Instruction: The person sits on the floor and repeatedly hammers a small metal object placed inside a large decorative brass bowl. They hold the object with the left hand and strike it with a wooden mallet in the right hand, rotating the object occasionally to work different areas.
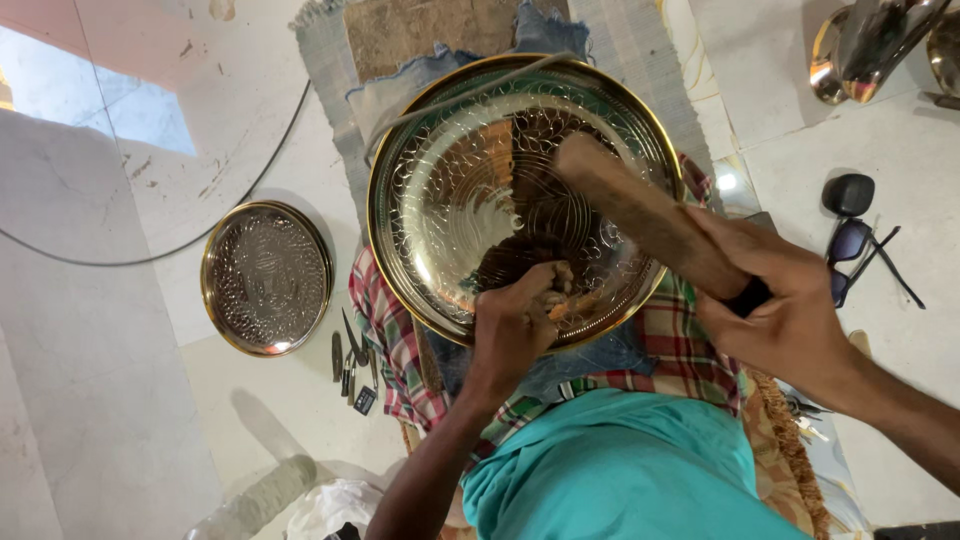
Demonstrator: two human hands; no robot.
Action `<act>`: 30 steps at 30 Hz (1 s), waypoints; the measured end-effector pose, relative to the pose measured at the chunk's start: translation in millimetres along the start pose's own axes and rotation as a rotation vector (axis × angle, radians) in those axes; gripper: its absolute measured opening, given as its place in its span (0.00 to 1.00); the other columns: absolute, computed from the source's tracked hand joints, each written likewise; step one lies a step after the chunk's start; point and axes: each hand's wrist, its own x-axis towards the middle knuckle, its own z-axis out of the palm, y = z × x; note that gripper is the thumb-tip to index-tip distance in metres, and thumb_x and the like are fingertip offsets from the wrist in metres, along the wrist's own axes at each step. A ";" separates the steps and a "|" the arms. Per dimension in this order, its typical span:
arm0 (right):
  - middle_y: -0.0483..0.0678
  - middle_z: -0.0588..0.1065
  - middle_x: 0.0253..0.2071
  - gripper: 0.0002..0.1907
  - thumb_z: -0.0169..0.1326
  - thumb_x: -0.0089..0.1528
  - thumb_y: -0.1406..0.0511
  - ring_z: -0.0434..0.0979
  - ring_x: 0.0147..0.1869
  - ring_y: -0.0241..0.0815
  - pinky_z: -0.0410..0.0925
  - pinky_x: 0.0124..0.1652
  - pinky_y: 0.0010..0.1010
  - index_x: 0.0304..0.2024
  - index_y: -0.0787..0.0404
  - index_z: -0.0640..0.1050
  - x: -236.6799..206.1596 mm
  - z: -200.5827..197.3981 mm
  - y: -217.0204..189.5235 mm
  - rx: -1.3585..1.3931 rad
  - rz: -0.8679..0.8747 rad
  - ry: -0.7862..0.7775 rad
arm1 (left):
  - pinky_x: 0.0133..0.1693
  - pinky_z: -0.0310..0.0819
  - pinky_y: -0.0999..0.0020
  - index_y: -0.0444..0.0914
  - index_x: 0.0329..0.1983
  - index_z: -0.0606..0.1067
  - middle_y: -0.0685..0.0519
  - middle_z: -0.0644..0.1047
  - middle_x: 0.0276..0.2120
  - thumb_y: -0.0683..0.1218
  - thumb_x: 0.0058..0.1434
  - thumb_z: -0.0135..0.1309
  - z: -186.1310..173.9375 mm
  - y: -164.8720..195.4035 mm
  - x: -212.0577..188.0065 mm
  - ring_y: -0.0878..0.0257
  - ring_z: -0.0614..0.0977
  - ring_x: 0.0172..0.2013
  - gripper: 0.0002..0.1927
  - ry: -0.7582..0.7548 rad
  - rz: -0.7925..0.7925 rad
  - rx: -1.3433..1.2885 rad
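Single view, head-mounted, looking steeply down from close above the person's lap. It faces the large engraved brass plate (520,190) at centre frame. The tiled floor (100,380) fills the left and right margins. The near edge shows the person's own teal garment (620,470).

I take this for a floor-level metal engraving workshop: an engraved brass tray (470,150) lies on cloth, a finished smaller plate (266,277) sits at nine o'clock, and small chisels (352,368) lie at seven o'clock on the tiled floor (90,380).
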 end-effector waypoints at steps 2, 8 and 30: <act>0.42 0.78 0.53 0.45 0.58 0.51 0.69 0.78 0.32 0.37 0.70 0.29 0.27 0.71 0.39 0.69 4.4 -2.6 -1.5 -0.425 0.190 -0.277 | 0.35 0.85 0.70 0.34 0.47 0.77 0.46 0.84 0.39 0.28 0.57 0.44 -0.2 3.6 -1.4 0.58 0.89 0.38 0.19 0.023 0.018 0.002; 0.42 0.77 0.46 0.50 0.60 0.52 0.65 0.78 0.33 0.38 0.71 0.31 0.31 0.76 0.32 0.62 8.5 -6.5 -10.0 -0.629 0.392 -0.476 | 0.35 0.82 0.65 0.29 0.41 0.76 0.43 0.83 0.36 0.27 0.59 0.46 3.3 6.2 -2.5 0.55 0.86 0.34 0.11 0.099 -0.082 -0.116; 0.36 0.79 0.48 0.38 0.61 0.51 0.68 0.72 0.22 0.38 0.66 0.24 0.31 0.63 0.37 0.73 45.6 -9.4 -51.1 -0.613 0.201 -0.342 | 0.27 0.84 0.74 0.32 0.47 0.75 0.48 0.83 0.36 0.33 0.68 0.43 15.1 -3.2 -0.2 0.62 0.88 0.30 0.10 0.256 -0.056 -0.131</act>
